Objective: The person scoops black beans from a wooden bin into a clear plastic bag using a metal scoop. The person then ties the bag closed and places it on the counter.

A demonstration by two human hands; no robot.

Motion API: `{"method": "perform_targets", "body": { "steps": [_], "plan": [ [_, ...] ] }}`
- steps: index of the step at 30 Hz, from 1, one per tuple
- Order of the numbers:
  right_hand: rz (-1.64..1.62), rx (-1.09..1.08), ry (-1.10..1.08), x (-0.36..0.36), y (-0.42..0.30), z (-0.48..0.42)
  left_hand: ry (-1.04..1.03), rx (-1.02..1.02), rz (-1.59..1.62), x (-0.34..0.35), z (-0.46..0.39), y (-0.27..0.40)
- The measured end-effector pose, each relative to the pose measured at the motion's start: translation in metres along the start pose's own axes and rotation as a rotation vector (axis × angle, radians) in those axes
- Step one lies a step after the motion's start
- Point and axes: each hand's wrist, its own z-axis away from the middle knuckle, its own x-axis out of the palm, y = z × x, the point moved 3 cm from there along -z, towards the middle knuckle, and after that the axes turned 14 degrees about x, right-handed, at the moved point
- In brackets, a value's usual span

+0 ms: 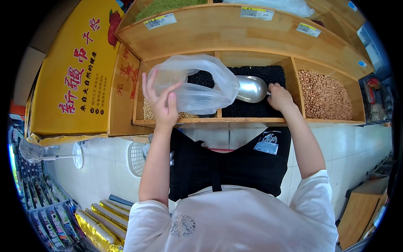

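My left hand [162, 100] is at the left side of a clear plastic bag [201, 97], its fingers spread at the bag's open mouth; black beans show through the opening. My right hand [280, 97] grips the handle of a metal scoop [252, 89], whose bowl lies over the black beans [261, 110] in the middle compartment and touches or nearly touches the bag's right edge. Whether the scoop holds anything cannot be told; its visible surface is bare and shiny. Soybeans [148, 111] show below the bag in the left compartment. Peanuts [324, 94] fill part of the right compartment.
Wooden dividers [299, 88] separate the compartments, and a wooden front edge [252, 120] runs before me. A higher wooden tier [220, 31] with label cards rises behind. At the left stands a yellow cardboard box [85, 69]. A white basket [135, 159] and a fan [34, 151] are lower left.
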Motion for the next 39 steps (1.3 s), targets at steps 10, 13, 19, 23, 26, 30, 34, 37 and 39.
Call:
{"method": "perform_targets", "body": {
  "steps": [10,13,19,23,26,30,34,37,39],
  "plan": [
    [-0.198,0.038,0.233,-0.010,-0.001,-0.004,0.059,-0.125,-0.091,-0.005,0.008,-0.004],
    [-0.117,0.025,0.457,-0.017,0.003,0.001,0.067,-0.189,-0.058,-0.005,0.013,-0.008],
    [-0.114,-0.082,0.455,-0.016,-0.005,0.001,0.095,-0.228,0.015,-0.002,0.015,-0.014],
    [-0.166,-0.073,0.239,0.000,-0.002,-0.004,0.131,-0.237,0.089,0.001,0.014,-0.013],
    [-0.303,0.071,-0.035,0.008,0.008,-0.013,0.107,-0.269,0.126,0.000,0.016,-0.016],
    [-0.368,0.193,-0.167,0.014,0.010,-0.018,0.112,-0.313,0.180,-0.001,0.019,-0.020],
    [-0.474,0.214,-0.156,0.023,0.018,-0.025,0.134,-0.299,0.183,0.002,0.021,-0.024],
    [-0.560,0.195,-0.124,0.027,0.022,-0.029,0.178,-0.311,0.236,0.006,0.019,-0.021],
    [-0.610,0.179,-0.107,0.027,0.024,-0.031,0.186,-0.315,0.261,0.005,0.018,-0.021]
  ]
}}
